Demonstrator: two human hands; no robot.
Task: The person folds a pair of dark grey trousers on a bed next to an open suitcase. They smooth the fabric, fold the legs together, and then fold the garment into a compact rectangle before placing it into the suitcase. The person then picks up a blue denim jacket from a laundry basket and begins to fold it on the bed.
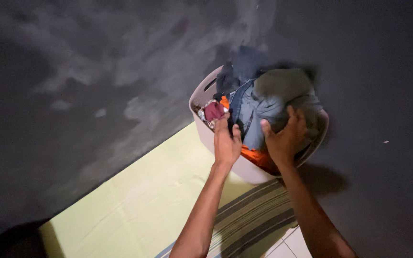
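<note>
A pale plastic laundry basket (pixel 201 125), heaped with clothes, stands on the floor at about one o'clock from the middle of the view, and both hands reach into it from six o'clock. The left hand (pixel 226 142) lies at the basket's near rim with its fingers curled down into the pile; it touches a dark blue garment (pixel 237 102), with a maroon cloth (pixel 213 111) just beside it at ten o'clock, though whether it truly grips anything cannot be told. The right hand (pixel 285 136) is spread wide, palm down, with fingers splayed over a grey-blue garment (pixel 264 109), pressing on it rather than closed round it. An olive-grey garment (pixel 283 83) tops the heap at twelve o'clock of that hand, and an orange cloth (pixel 258 156) shows low in the basket between the two wrists. The basket rests partly on a pale yellow sheet (pixel 139 200) spread over the floor, which runs off towards seven o'clock; a striped brown cloth (pixel 254 215) lies beside it under the forearms. The surrounding dark grey floor (pixel 72 86) looks rough and mottled, and the light is dim.
</note>
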